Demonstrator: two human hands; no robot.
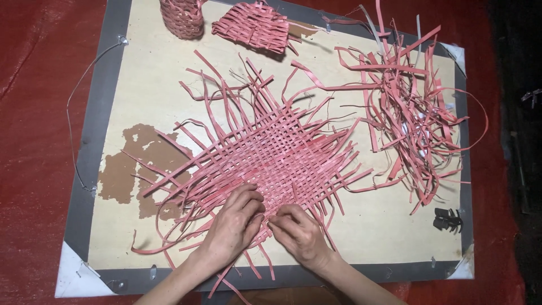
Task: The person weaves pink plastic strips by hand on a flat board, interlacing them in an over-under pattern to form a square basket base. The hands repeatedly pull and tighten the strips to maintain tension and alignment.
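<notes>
Head view: left hand (236,221) and right hand (298,231), knuckles up, pinch woven mat (276,152) strips

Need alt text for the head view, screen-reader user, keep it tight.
Two bare hands, the left hand and right hand, press side by side on the near edge of a flat woven mat of pink strips, lying on a pale board with a grey border. A loose pile of pink strips sits to the right; two smaller woven pink pieces lie at the far edge.

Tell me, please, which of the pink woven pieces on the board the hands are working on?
The large flat woven mat at the board's centre; both the left hand and right hand rest on its near edge. The small basket and folded piece lie untouched at the far edge.
</notes>
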